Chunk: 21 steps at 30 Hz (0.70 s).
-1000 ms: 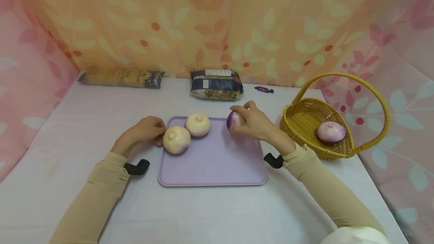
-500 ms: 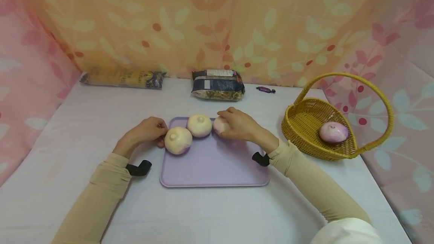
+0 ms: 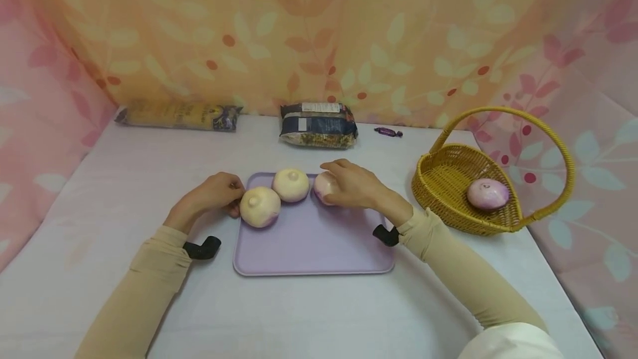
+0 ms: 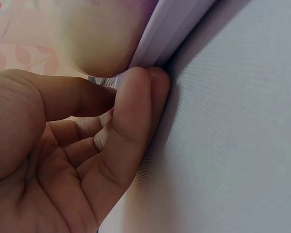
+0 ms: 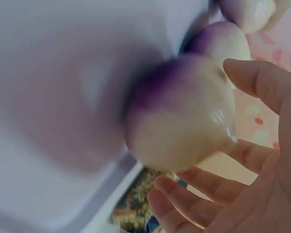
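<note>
In the head view, two cream onions with purple bases, a left onion and a middle onion, sit on the lilac tray. My left hand is at the tray's left rim. The left wrist view shows its thumb and index finger bent together there, fingertips against the tray's edge. At the tray's back right, my right hand grips a third onion, thumb on the near side and fingers on the far side. This onion rests purple end towards the tray in the right wrist view.
At the right stands a yellow wicker basket with a tall handle, holding a pinkish onion. Along the back lie a long yellow packet, a dark-blue packet and a purple wrapped candy. White cloth covers the table.
My right hand has brought the third onion leftward and down onto the tray beside the middle onion, turning its purple end downward. Over the last half second it barely moves. My left hand stays put.
</note>
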{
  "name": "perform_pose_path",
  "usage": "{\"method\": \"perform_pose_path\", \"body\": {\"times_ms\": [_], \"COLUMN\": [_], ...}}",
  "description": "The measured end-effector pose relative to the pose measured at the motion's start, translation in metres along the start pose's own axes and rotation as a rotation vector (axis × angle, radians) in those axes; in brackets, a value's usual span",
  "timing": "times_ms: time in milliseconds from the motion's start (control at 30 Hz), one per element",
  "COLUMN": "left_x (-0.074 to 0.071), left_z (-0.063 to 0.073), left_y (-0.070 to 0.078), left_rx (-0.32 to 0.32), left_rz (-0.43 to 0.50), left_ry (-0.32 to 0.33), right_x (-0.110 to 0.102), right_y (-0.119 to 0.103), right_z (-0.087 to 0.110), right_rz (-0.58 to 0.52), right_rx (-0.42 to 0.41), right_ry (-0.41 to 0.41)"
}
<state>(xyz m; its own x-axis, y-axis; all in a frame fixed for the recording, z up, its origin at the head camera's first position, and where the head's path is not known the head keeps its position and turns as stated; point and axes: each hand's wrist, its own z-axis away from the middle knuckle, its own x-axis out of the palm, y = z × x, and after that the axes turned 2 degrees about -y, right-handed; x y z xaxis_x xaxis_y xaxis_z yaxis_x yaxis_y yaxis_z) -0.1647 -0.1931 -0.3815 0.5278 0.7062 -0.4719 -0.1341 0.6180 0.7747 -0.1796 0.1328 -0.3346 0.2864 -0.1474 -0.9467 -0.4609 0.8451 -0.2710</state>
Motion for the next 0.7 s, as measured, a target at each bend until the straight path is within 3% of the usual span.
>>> {"method": "perform_pose_path", "body": {"times_ms": [200, 467, 567, 700], "left_x": [0.001, -0.001, -0.002, -0.004], "left_z": [0.001, -0.001, -0.001, 0.000], "left_y": [-0.002, -0.004, -0.003, -0.001], "left_rx": [0.005, 0.020, 0.015, 0.015], "left_rz": [0.009, -0.001, -0.010, -0.019], "left_ry": [0.000, -0.003, -0.003, 0.001], "right_x": [-0.023, -0.074, -0.090, -0.102], "right_y": [0.017, 0.068, 0.092, 0.126], "right_z": [0.015, 0.051, 0.068, 0.086], "right_rz": [-0.009, 0.016, 0.043, 0.037], "right_rx": [0.070, 0.214, 0.305, 0.416], "right_ry": [0.041, 0.179, 0.147, 0.035]}}
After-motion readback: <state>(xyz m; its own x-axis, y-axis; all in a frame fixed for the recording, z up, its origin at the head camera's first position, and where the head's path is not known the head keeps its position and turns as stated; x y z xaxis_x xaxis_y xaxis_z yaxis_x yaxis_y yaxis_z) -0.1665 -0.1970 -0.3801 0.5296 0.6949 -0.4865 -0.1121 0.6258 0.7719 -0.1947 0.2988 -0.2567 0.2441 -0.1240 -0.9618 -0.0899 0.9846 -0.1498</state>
